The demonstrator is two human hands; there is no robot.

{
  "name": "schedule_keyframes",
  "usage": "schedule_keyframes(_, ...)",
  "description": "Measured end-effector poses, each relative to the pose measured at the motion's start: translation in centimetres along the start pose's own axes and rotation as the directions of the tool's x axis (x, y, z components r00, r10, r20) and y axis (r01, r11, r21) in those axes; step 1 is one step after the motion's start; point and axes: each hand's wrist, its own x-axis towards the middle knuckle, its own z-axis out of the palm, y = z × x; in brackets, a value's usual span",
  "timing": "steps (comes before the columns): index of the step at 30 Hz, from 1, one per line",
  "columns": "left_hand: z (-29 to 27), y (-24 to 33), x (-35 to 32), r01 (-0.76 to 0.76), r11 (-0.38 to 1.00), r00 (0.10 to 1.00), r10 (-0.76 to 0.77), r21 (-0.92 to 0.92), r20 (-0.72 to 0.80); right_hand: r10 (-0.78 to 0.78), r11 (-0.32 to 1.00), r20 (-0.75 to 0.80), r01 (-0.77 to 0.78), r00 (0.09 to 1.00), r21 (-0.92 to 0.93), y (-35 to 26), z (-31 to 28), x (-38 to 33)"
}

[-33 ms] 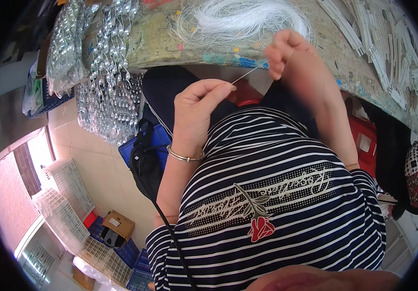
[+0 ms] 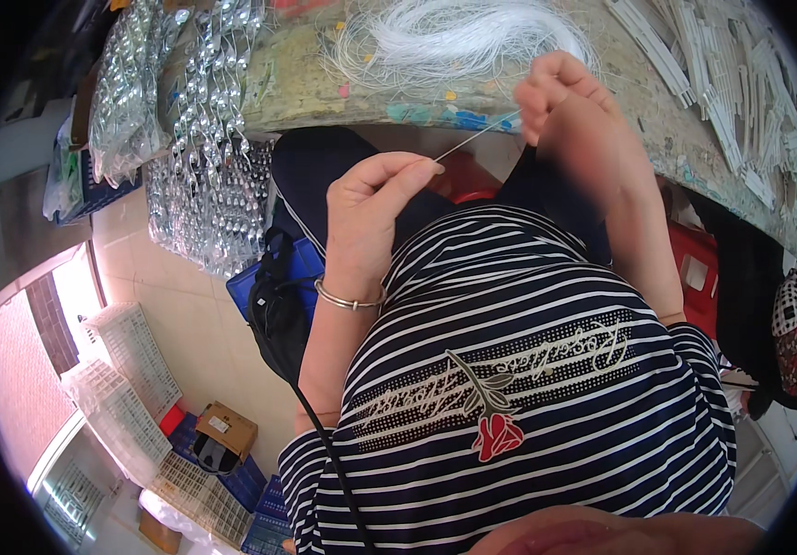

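Note:
Between my two hands a thin pale thread [image 2: 474,135] is stretched taut, slanting up to the right, just in front of the table's edge. My left hand [image 2: 361,208], with a metal bangle at the wrist, pinches its lower end between thumb and forefinger. At the upper end, my right hand [image 2: 576,120] has its fingers curled closed on the thread; the back of this hand is blurred. A loose bundle of shiny white threads [image 2: 472,42] lies on the table just beyond my right hand.
Silvery twisted strips [image 2: 209,111] hang over the left of the worn table [image 2: 311,102]. White strips [image 2: 713,92] lie at its right. White crates [image 2: 130,351] and a cardboard box [image 2: 226,428] stand lower left. A black bag [image 2: 274,314] is beside my left arm. At the right is a red stool [image 2: 694,277].
My right hand has shifted slightly up and to the right, and my left hand slightly left. The thread stays taut between them.

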Motion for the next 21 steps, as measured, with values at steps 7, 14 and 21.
schedule_keyframes(7, -0.1, 0.4, -0.1, 0.014, 0.999, 1.0, -0.015, 0.035, 0.012, 0.03, 0.998, -0.016, -0.031, 0.999, -0.058, 0.9, 0.5, -0.4)
schedule_keyframes(14, 0.6, 0.6, -0.1, -0.017, 0.997, 0.993, 0.009, 0.072, 0.115, 0.058, 0.975, 0.025, -0.051, 0.998, -0.215, 1.3, 1.2, -0.7)
schedule_keyframes(21, 1.3, 1.2, 0.3, 0.065, 0.997, 0.976, -0.073, 0.047, 0.207, 0.086, 0.976, 0.038, -0.076, 0.996, -0.206, 1.8, 1.2, -0.4)
